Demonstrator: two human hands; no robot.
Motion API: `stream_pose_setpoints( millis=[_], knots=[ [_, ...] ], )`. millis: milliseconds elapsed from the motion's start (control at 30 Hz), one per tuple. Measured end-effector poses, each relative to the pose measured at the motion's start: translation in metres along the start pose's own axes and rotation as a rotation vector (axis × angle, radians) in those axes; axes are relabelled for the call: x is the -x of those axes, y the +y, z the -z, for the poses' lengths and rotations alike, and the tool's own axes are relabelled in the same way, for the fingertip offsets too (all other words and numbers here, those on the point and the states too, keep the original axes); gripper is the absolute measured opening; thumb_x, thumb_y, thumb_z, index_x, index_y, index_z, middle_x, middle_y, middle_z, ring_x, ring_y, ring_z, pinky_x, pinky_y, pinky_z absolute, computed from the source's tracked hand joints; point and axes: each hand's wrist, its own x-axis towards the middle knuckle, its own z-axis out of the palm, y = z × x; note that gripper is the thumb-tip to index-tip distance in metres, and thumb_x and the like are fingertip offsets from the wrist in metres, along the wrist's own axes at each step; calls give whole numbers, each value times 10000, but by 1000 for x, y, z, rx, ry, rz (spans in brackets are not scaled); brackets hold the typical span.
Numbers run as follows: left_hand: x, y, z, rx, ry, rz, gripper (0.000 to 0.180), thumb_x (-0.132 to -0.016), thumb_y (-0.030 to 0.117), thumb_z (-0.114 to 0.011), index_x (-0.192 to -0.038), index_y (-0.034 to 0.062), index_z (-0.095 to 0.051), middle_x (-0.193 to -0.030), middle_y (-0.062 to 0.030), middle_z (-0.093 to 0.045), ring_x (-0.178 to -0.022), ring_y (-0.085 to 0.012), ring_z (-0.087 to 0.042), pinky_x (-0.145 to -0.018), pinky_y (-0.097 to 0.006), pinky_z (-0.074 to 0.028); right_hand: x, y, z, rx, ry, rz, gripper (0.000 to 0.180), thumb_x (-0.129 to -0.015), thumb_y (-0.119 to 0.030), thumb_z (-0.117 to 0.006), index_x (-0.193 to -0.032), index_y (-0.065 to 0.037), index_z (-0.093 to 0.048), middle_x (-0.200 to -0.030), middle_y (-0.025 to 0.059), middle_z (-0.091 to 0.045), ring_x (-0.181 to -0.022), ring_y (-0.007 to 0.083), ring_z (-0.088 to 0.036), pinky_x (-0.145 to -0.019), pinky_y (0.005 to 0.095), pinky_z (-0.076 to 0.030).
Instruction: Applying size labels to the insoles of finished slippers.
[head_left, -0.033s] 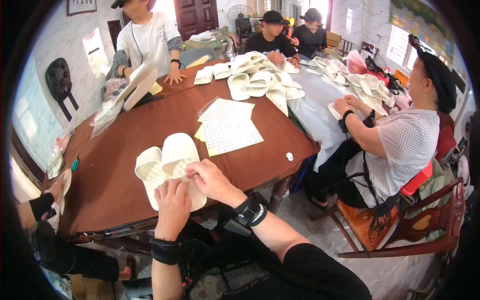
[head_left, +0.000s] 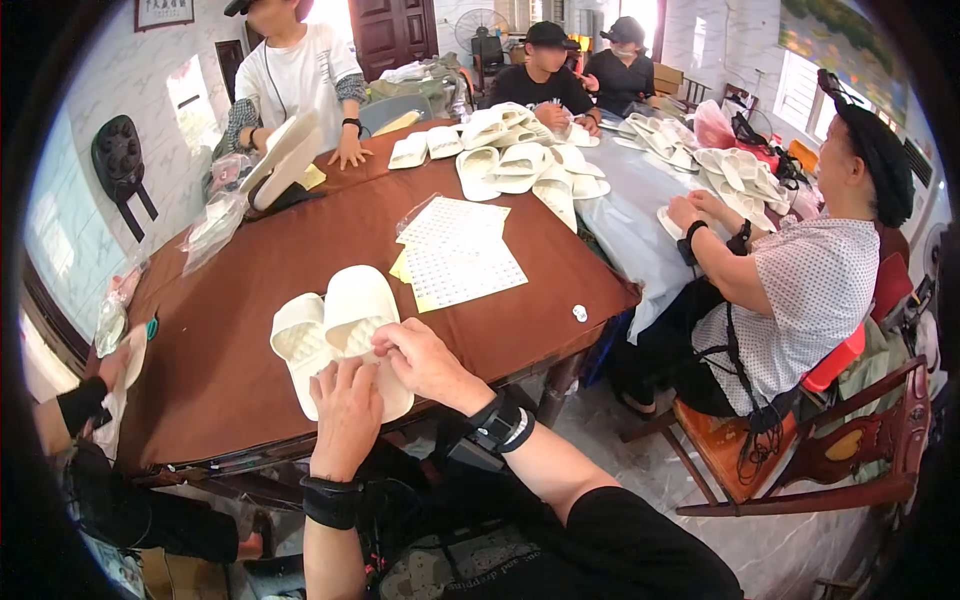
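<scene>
A pair of cream-white slide slippers lies side by side near the table's front edge, the left slipper [head_left: 298,318] and the right slipper [head_left: 358,292] with their straps away from me. My left hand [head_left: 347,398] rests over the heel parts of the pair, its fingers spread and slightly bent. Beside it, my right hand [head_left: 425,362] is closed over the right slipper's footbed, just below the strap, with fingers curled together. Anything between those fingertips is hidden. Both wrists wear black bands.
Sticker sheets [head_left: 465,250] lie beyond the slippers on the brown-covered table [head_left: 240,260]. A slipper heap [head_left: 520,150] fills its far right corner. A co-worker at the far left holds slippers [head_left: 280,165]; another sits on a wooden chair [head_left: 740,445] at right. A co-worker's hand [head_left: 115,365] reaches in at left.
My hands and the slipper pair stay practically where they were. The far-left co-worker's slippers have risen slightly, and the hand at the left edge has shifted a little away from me.
</scene>
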Motion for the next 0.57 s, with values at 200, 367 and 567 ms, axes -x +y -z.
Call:
stream_pose_setpoints(
  millis=[200, 367, 567],
  knots=[
    [2, -1, -1, 13, 6, 0, 320, -831, 68, -580, -1150, 77, -559, -1151, -95, -546, -1107, -351, -472, -958, -562, -337, 2, -4, 1, -2, 8, 11, 222, -832, 43, -473, -1011, -24, -586, -930, 171, -599, -909, 315, -614, -817, 398, -490],
    [5, 0, 0, -16, 2, -6, 360, -808, 69, -589, -1166, 103, -581, -1153, -85, -542, -1106, -340, -470, -959, -548, -335, 4, -5, 1, 58, 3, 24, 280, -808, 91, -468, -1034, -17, -593, -907, 121, -638, -902, 273, -619, -819, 354, -503],
    [8, -11, -1, -4, -9, 2, 380, -793, 85, -606, -1171, 119, -593, -1163, -95, -539, -1112, -343, -471, -969, -546, -339, -2, -2, -7, 57, -23, -38, 250, -818, -5, -536, -1053, -45, -610, -930, 139, -654, -948, 311, -580, -870, 406, -465]
  ],
)
